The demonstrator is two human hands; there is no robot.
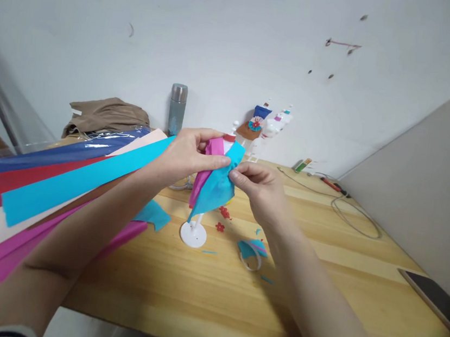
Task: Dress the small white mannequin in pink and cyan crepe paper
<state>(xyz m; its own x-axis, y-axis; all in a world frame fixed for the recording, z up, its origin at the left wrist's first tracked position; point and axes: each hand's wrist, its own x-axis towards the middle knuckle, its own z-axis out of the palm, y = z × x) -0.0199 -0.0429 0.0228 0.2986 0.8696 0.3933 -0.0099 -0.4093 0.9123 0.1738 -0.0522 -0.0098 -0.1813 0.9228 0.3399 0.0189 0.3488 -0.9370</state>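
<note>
A small white mannequin on a round white base [193, 234] stands upright on the wooden table. Magenta paper [199, 185] and blue paper [216, 186] are wrapped around its body, the blue lying across the front. My left hand [194, 151] grips the upper part from the left, its thumb pressing on the blue paper. On the right side, my right hand [254, 183] pinches the blue paper between thumb and index finger. Red paper flowers [220, 227] lie beside the base.
Long coloured paper strips [85, 173] cover the table's left. Behind are a grey flask [177, 109], brown cloth [108, 115] and dressed mannequins [259, 121]. Scissors [253, 256] lie front right of the base; a cable [355, 225] and phone [434, 298] are farther right.
</note>
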